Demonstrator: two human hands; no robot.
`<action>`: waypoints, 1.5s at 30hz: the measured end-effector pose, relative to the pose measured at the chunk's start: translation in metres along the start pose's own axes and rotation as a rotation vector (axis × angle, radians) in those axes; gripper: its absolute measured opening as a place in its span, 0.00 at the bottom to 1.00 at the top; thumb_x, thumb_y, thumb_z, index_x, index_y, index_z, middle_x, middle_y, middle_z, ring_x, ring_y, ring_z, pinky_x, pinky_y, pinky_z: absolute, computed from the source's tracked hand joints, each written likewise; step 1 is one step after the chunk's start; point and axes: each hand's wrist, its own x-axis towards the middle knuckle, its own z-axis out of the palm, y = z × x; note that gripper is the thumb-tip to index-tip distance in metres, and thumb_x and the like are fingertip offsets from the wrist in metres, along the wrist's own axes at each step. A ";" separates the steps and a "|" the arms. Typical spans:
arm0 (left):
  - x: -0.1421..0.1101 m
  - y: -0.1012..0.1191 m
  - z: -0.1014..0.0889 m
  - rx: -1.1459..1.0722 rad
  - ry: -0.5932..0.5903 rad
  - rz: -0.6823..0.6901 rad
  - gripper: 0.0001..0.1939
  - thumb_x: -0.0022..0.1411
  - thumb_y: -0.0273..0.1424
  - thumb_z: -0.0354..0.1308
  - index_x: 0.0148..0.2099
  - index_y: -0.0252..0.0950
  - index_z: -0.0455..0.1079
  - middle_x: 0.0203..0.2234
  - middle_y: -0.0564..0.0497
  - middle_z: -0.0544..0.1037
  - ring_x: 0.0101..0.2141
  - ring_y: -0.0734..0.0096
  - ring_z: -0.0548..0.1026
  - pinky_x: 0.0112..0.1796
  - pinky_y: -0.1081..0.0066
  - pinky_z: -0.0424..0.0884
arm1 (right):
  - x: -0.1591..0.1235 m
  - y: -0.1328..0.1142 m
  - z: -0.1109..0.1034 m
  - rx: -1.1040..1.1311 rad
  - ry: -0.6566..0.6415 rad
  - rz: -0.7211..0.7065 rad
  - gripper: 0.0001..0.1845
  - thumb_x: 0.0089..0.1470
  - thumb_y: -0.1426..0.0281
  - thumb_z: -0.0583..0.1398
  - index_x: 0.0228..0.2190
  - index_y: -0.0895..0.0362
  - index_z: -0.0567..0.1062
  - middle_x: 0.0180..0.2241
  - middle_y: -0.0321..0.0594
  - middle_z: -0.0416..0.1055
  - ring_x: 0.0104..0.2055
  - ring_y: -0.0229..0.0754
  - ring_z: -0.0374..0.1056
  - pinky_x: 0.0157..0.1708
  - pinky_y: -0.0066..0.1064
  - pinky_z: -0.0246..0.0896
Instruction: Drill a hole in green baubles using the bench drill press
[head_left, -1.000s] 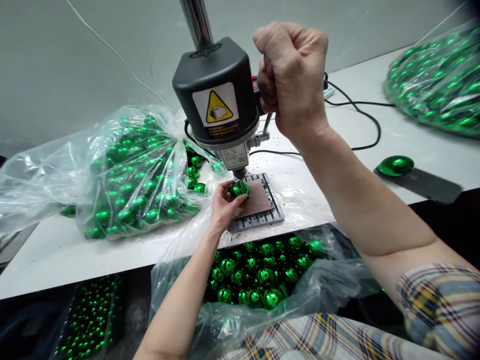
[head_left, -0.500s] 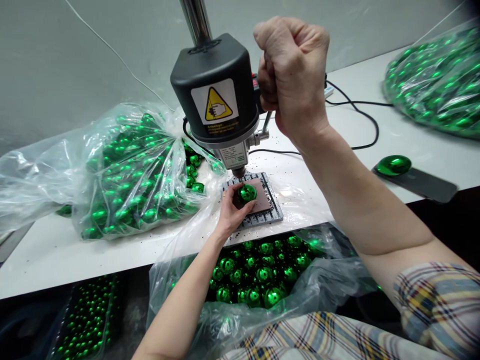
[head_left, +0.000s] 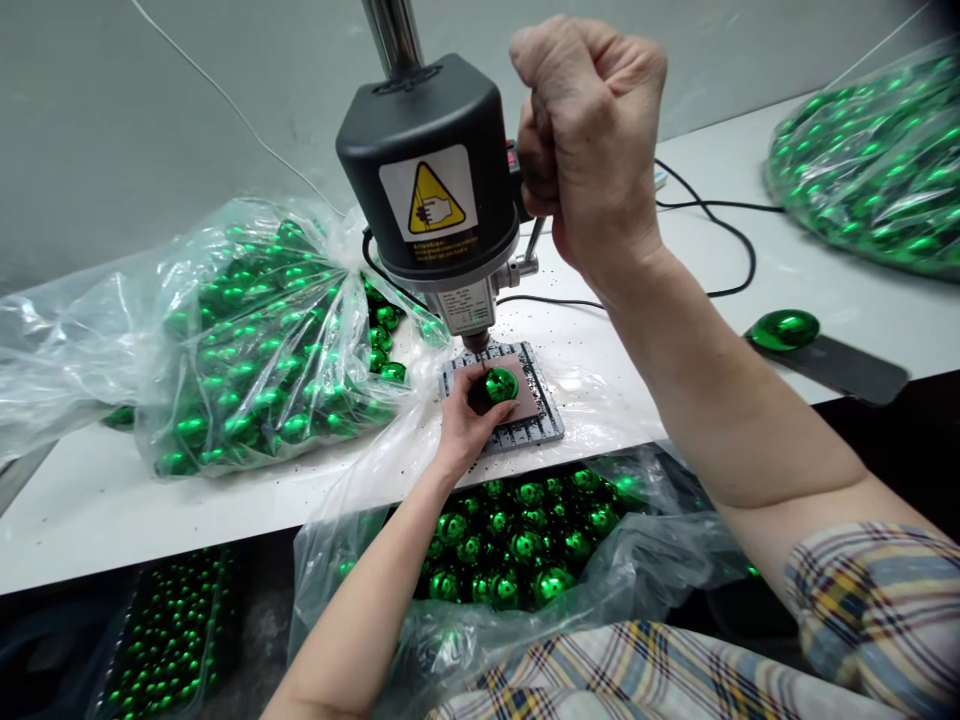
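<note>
Under the black drill press [head_left: 424, 115], my left hand [head_left: 466, 425] steadies a shiny green ball [head_left: 501, 384] between thumb and fingers. The ball rests on a pinkish square pad [head_left: 529, 388], which lies on the slotted metal base [head_left: 540, 430]. The thin bit [head_left: 484, 362] hangs beside the ball's upper left; whether they touch I cannot tell. My right hand [head_left: 592, 140] is raised in a fist at the press's right side, closed on the feed lever [head_left: 535, 240]. Its fingers hide the lever's upper end.
A clear bag of green balls [head_left: 247, 370] stands left, another bag [head_left: 870, 170] back right. Nearest me, an open plastic bag [head_left: 630, 560] holds several balls. A green ball [head_left: 784, 329] touches a dark phone [head_left: 855, 368]. A black cable [head_left: 735, 225] crosses the white table [head_left: 300, 500].
The ball has shifted slightly to the right on the pad, under my left fingers. My right hand keeps its grip at the lever and sits slightly higher. The view has moved a little.
</note>
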 end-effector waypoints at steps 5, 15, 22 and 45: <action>-0.002 0.003 -0.004 -0.045 -0.019 -0.031 0.31 0.52 0.37 0.74 0.54 0.38 0.67 0.50 0.44 0.76 0.52 0.59 0.75 0.56 0.54 0.71 | -0.002 0.000 0.001 -0.008 0.020 -0.044 0.30 0.64 0.85 0.53 0.14 0.54 0.54 0.13 0.27 0.46 0.14 0.29 0.43 0.14 0.26 0.41; 0.004 0.002 -0.011 -0.139 0.059 -0.126 0.29 0.49 0.39 0.74 0.50 0.36 0.70 0.44 0.44 0.81 0.46 0.59 0.79 0.52 0.55 0.74 | -0.001 0.001 0.000 0.003 -0.010 -0.047 0.29 0.64 0.84 0.52 0.14 0.54 0.54 0.13 0.27 0.47 0.14 0.30 0.44 0.13 0.27 0.42; 0.005 0.001 -0.012 -0.136 0.018 -0.126 0.30 0.49 0.39 0.75 0.51 0.36 0.70 0.46 0.43 0.80 0.47 0.59 0.79 0.53 0.55 0.74 | -0.002 0.001 0.001 0.029 0.004 -0.047 0.30 0.64 0.85 0.53 0.13 0.53 0.54 0.12 0.27 0.47 0.14 0.30 0.44 0.14 0.27 0.42; 0.003 0.001 -0.014 -0.100 -0.029 -0.072 0.31 0.50 0.39 0.75 0.53 0.38 0.70 0.47 0.45 0.80 0.48 0.59 0.78 0.53 0.55 0.74 | -0.004 -0.007 0.001 0.055 -0.018 0.024 0.28 0.64 0.83 0.53 0.14 0.56 0.55 0.13 0.26 0.48 0.14 0.25 0.49 0.13 0.20 0.45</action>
